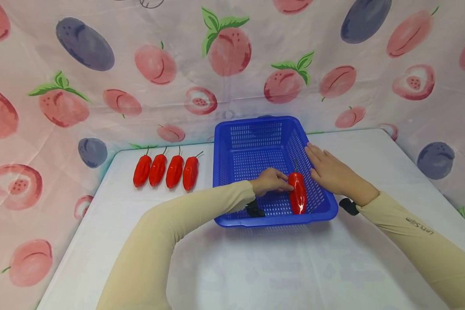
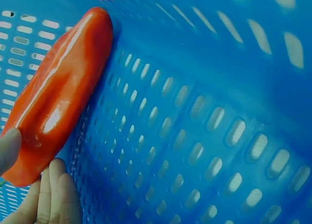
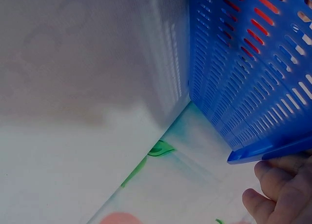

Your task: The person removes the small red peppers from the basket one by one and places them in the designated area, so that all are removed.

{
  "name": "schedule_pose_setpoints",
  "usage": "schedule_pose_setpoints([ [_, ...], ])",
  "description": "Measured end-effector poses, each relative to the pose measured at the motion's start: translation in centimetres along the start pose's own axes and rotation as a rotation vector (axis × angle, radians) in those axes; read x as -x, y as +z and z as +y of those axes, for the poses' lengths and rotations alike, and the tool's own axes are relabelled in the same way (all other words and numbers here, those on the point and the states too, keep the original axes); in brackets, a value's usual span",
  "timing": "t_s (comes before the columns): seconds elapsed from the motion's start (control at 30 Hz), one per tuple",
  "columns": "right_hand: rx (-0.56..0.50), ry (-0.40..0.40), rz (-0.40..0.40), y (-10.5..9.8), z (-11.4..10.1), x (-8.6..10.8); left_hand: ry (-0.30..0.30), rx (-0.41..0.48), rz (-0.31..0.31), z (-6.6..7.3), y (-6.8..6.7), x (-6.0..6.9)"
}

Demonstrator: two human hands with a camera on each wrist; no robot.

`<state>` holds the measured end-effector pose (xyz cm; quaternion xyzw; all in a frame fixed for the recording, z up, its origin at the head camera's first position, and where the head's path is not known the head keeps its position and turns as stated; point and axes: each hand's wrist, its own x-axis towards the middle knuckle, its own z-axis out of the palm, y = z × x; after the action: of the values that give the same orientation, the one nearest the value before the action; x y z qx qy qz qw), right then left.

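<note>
Inside a blue plastic basket (image 1: pixel 277 221), my left hand (image 1: pixel 270 181) pinches a glossy red pepper (image 1: pixel 297 193) between thumb and fingers, near its stem end. In the left wrist view the thumb is on one side of the pepper (image 2: pixel 63 97) and the fingertips (image 2: pixel 56 168) on the other, beside the slotted wall. My right hand (image 1: pixel 329 170) lies with extended fingers against the right rim of the basket. In the right wrist view its fingers (image 3: pixel 275 185) touch the outer edge of the rim (image 3: pixel 268 153).
Several more red peppers (image 1: pixel 174 172) lie in a row on the white table (image 1: pixel 224 267), left of the basket. A fruit-patterned cloth (image 1: pixel 232 94) hangs behind and at the sides. Black wrist devices (image 1: pixel 254 209) are on both arms.
</note>
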<state>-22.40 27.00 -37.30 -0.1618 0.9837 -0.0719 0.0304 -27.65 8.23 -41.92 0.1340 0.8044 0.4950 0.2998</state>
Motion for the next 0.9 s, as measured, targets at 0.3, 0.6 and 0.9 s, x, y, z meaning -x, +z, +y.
schedule_pose_setpoints([
  [0.3, 0.005, -0.009, 0.011, 0.07, 0.17, -0.05, -0.004, 0.149, -0.099, -0.19, 0.14, -0.18],
  [0.6, 0.0, -0.01, 0.012, 0.15, 0.16, -0.07, -0.031, 0.227, -0.162, -0.22, 0.05, -0.14],
  [0.9, -0.003, -0.001, 0.005, 0.12, 0.13, -0.02, -0.027, 0.247, -0.218, -0.29, -0.18, -0.25],
])
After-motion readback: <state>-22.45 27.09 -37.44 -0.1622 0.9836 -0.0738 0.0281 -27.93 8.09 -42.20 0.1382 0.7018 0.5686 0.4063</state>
